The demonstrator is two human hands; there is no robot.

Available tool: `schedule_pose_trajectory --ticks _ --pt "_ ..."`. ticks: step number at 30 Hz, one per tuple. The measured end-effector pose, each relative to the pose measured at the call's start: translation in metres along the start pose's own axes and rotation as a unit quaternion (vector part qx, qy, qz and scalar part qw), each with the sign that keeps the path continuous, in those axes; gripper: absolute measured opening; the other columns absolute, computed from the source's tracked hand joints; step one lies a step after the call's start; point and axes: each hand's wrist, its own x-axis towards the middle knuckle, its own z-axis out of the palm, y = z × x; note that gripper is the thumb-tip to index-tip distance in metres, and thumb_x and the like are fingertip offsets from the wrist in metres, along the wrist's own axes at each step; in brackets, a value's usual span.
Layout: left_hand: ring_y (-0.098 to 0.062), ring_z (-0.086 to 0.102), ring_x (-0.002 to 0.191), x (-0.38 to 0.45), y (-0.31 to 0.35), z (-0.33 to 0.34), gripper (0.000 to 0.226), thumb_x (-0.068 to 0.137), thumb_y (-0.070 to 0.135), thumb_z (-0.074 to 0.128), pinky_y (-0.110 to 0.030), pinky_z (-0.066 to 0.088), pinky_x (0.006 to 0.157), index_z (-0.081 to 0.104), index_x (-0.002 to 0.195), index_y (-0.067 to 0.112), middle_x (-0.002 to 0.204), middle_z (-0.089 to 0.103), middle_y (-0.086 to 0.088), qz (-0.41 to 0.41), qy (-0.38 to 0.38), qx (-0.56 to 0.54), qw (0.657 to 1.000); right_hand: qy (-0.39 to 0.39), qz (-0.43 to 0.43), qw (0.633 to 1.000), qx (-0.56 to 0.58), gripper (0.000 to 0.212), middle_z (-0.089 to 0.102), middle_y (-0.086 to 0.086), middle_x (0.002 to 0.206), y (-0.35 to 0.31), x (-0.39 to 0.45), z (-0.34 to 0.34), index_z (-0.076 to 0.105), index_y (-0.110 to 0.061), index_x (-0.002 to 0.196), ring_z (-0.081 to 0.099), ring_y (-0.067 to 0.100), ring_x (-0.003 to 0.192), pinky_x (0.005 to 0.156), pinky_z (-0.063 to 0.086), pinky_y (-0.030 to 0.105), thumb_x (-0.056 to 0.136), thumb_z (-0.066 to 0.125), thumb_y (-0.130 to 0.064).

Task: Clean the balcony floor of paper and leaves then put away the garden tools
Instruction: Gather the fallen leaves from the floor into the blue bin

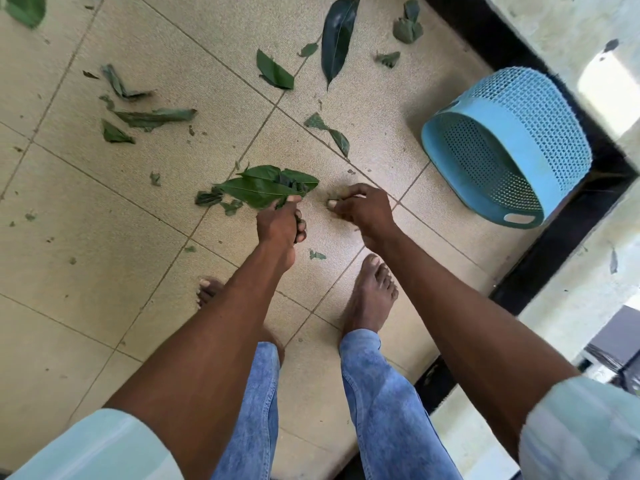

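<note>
Many torn leaves [263, 188] litter beige floor tiles [104, 306] beside a blue basket [540, 133].

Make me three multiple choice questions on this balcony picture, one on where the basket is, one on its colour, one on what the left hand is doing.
1. Where is the basket?
A. beside the left foot
B. on the person's right, by the dark border
C. in the right hand

2. What colour is it?
A. red
B. white
C. light blue

3. What is the left hand doing?
A. holding a bunch of leaves
B. resting flat on the tiles
C. gripping the basket

Answers: 1 B, it lies tipped on its side at the floor's right edge. 2 C, its perforated plastic is light blue. 3 A, its fingers are curled round green leaves.
</note>
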Motion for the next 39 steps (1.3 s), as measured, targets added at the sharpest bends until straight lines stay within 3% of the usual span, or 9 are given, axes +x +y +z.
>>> schedule_pose_trajectory --ticks 4,11,13,15,19,22,28,34,39 --pt "-0.009 0.047 0.055 -0.003 0.010 0.012 0.051 0.081 0.059 0.065 -0.024 0.034 0.047 0.065 0.095 0.010 0.071 0.060 0.000 -0.029 -0.091 -0.004 0.995 -0.085 -0.015 0.995 -0.049 0.018 0.069 0.002 0.072 -0.011 -0.028 0.025 0.064 -0.004 0.075 0.065 0.013 0.072 0.065 0.053 0.023 0.071 0.072 0.011" --pt "-0.006 0.042 0.045 0.012 0.032 0.002 0.012 0.095 0.002 0.053 -0.021 0.030 0.041 0.060 0.104 0.005 0.072 0.058 -0.004 -0.021 -0.016 -0.085 0.996 -0.193 -0.037 0.966 -0.169 0.013 0.070 -0.003 0.080 -0.044 -0.009 0.043 0.068 -0.014 0.080 0.065 0.009 0.075 0.078 0.054 0.028 0.078 0.072 -0.002" --pt "-0.005 0.042 0.043 0.021 0.040 -0.007 0.016 0.097 0.003 0.052 -0.020 0.032 0.040 0.059 0.112 0.002 0.072 0.055 -0.003 -0.017 0.007 -0.134 0.991 -0.082 -0.122 0.958 -0.247 0.017 0.070 0.002 0.102 -0.054 0.015 0.041 0.070 -0.012 0.098 0.065 0.013 0.093 0.092 0.053 0.032 0.084 0.066 -0.003" --pt "-0.005 0.042 0.043 0.027 0.045 -0.013 0.020 0.098 0.005 0.051 -0.020 0.032 0.040 0.059 0.116 0.001 0.072 0.053 -0.003 -0.012 0.020 -0.142 0.990 0.036 -0.257 0.860 -0.440 0.047 0.052 0.010 0.137 -0.058 0.042 0.036 0.058 -0.010 0.127 0.050 0.022 0.122 0.099 0.043 0.028 0.084 0.055 0.007" --pt "-0.006 0.041 0.045 0.031 0.044 -0.021 0.020 0.098 0.005 0.051 -0.020 0.032 0.039 0.060 0.116 0.001 0.071 0.052 -0.004 -0.010 0.016 -0.125 0.992 -0.056 -0.332 0.642 -0.689 0.078 0.004 0.013 0.161 -0.046 0.069 0.024 0.018 -0.013 0.153 0.004 0.038 0.147 0.108 0.035 0.051 0.084 0.048 0.010" --pt "-0.007 0.040 0.045 0.029 0.038 -0.027 0.017 0.096 0.001 0.051 -0.021 0.032 0.040 0.059 0.112 0.002 0.072 0.052 -0.005 -0.016 0.017 -0.121 0.992 -0.051 -0.330 0.539 -0.773 0.078 0.005 0.023 0.158 -0.033 0.067 0.016 0.012 0.004 0.150 0.022 0.044 0.142 0.090 0.052 0.047 0.083 0.050 0.016" --pt "-0.009 0.040 0.047 0.028 0.024 -0.041 0.025 0.094 0.001 0.056 -0.022 0.033 0.041 0.058 0.120 -0.001 0.075 0.051 -0.005 -0.027 0.030 -0.117 0.992 -0.018 -0.370 0.593 -0.715 0.033 0.052 0.018 0.120 -0.032 0.064 0.007 0.050 0.001 0.128 0.054 0.035 0.103 0.077 0.047 0.041 0.098 0.037 -0.005" --pt "-0.009 0.041 0.050 0.020 0.015 -0.058 0.031 0.094 -0.002 0.054 -0.022 0.034 0.042 0.056 0.125 0.000 0.080 0.053 -0.005 -0.036 0.054 -0.124 0.990 0.013 -0.276 0.813 -0.512 0.020 0.063 0.009 0.088 -0.016 0.019 0.046 0.056 -0.005 0.102 0.058 0.023 0.073 0.063 0.049 0.035 0.090 0.041 0.003" --pt "-0.010 0.038 0.048 0.016 0.011 -0.077 0.020 0.096 0.002 0.054 -0.021 0.032 0.039 0.062 0.114 0.003 0.072 0.047 -0.003 -0.037 0.068 -0.123 0.989 -0.086 -0.291 0.798 -0.520 0.023 0.059 0.004 0.089 0.017 0.007 0.090 0.057 -0.011 0.085 0.054 0.023 0.074 0.060 0.039 0.029 0.077 0.040 0.001"
